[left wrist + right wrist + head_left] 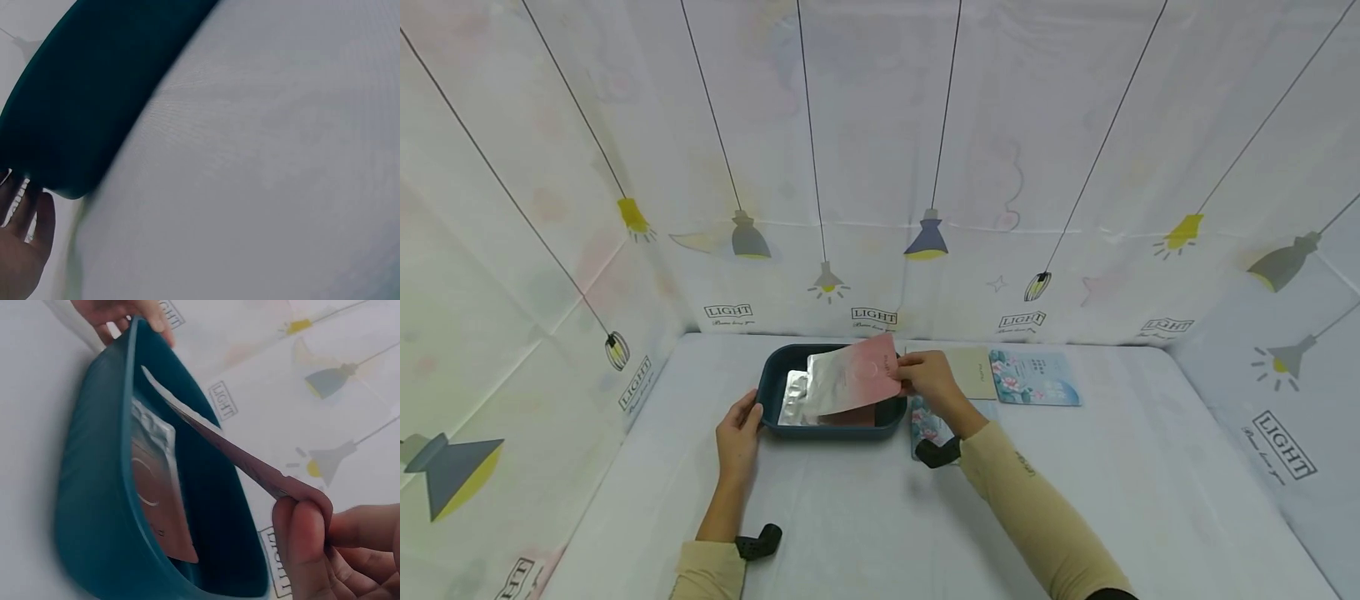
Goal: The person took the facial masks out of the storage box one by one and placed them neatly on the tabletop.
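My right hand (928,379) pinches the pink end of a flat pink-and-silver foil pouch (853,379) between thumb and fingers. That pouch is tilted above the dark teal plastic bin (838,432), with its silver end lower, over the bin's left half. Inside the bin lies another pink-and-silver foil pouch (165,500), partly covered in the head view. Against the bin's left end my left hand (739,433) rests, its fingers fairly straight along the outside and rim. The left wrist view shows these fingers (44,228) touching the bin wall.
Right of the bin lie a cream packet (972,372) and a blue floral packet (1036,377). Another floral packet (928,425) is partly hidden under my right forearm. The white-covered table (850,517) meets a printed curtain (880,167) at the back.
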The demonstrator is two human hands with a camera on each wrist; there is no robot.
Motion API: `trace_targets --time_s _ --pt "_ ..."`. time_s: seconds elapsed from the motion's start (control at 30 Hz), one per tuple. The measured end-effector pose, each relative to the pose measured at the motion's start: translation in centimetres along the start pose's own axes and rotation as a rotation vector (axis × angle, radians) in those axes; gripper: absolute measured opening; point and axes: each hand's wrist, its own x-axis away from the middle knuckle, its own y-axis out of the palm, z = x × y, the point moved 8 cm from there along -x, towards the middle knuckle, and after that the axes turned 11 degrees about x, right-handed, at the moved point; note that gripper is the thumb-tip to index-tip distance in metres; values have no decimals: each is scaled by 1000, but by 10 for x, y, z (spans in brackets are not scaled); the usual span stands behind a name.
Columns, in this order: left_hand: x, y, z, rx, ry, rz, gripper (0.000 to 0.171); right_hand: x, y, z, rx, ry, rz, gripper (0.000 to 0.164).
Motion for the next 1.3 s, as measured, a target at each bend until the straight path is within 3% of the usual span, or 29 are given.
trace_targets --time_s 0.37,0.93,1.3 --pt "-3 -4 -2 -80 35 10 40 11 -27 -1 -21 -49 -31 27" --pt "0 -2 -2 -51 29 -7 41 23 -67 13 -14 -81 -10 32" --pt "1 -2 -2 -58 34 23 39 30 -87 23 -31 -80 8 36"
